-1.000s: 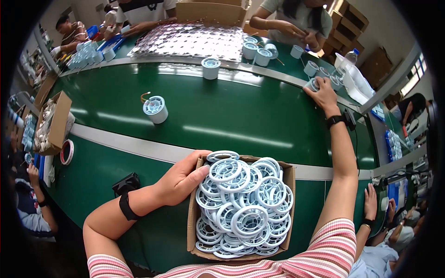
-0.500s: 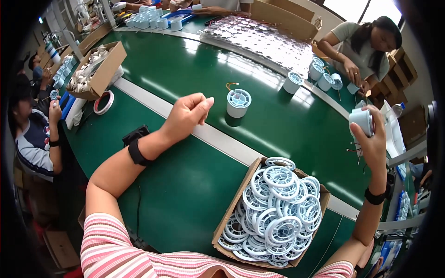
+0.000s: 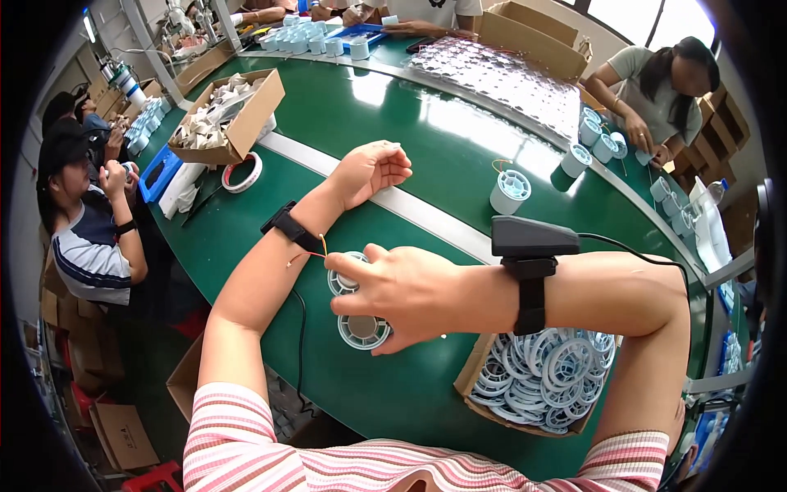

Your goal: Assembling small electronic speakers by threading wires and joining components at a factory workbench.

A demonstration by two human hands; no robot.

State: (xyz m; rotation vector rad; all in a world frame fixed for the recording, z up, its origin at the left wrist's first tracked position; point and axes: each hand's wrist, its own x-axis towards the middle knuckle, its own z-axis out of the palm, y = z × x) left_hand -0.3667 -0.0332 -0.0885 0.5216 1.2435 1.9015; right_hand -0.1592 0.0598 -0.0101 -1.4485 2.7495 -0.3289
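My right hand (image 3: 402, 295) reaches across to the left, closed around light blue round housing parts (image 3: 363, 330) above the near tabletop. Two round ends show beside its fingers, and the fingers hide how the parts join. Thin orange and red wires (image 3: 321, 246) stick out past the fingertips. Over the grey strip, my left hand (image 3: 373, 175) is held up with loosely bent fingers and nothing in it. A light blue cup-shaped housing (image 3: 510, 193) with a short wire stands upright on the green surface, right of my left hand.
An open carton of light blue rings (image 3: 545, 377) sits at the near right. Farther left are a carton of white pieces (image 3: 225, 119) and a tape roll (image 3: 243, 173). More cups (image 3: 576, 160) stand near a co-worker (image 3: 656, 98). Another person (image 3: 90, 213) sits at the left.
My right hand has swung from the far right to the middle, bringing the housing. My left hand's fingers have loosened from a tighter curl. The whole view has turned left.
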